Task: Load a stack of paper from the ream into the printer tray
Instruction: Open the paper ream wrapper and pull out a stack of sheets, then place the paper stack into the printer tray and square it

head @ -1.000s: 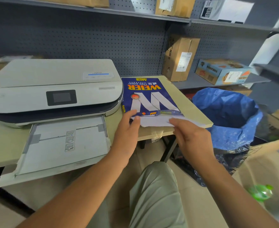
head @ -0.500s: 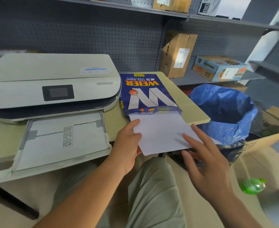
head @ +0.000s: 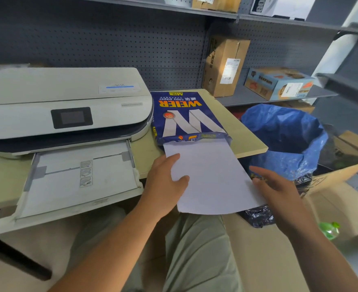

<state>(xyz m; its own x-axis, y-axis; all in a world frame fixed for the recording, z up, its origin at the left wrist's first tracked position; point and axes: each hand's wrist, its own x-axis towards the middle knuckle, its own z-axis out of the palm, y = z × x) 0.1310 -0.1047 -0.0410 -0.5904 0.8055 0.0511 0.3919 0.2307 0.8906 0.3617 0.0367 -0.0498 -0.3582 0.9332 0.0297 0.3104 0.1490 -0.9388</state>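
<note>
The paper stack (head: 211, 175) sits half out of the open blue ream (head: 186, 116), its free end overhanging the table (head: 243, 133) edge. The left hand (head: 165, 186) pinches the stack's left edge, fingers clenched on it; the right hand (head: 279, 190) touches the right edge with fingers spread, not gripping. Extraction looks underway; next, pull clear and swing left of the ream into the empty printer tray (head: 79, 182). A blue-lined bin (head: 283, 140) stands right of the ream; nothing blocks the tray.
</note>
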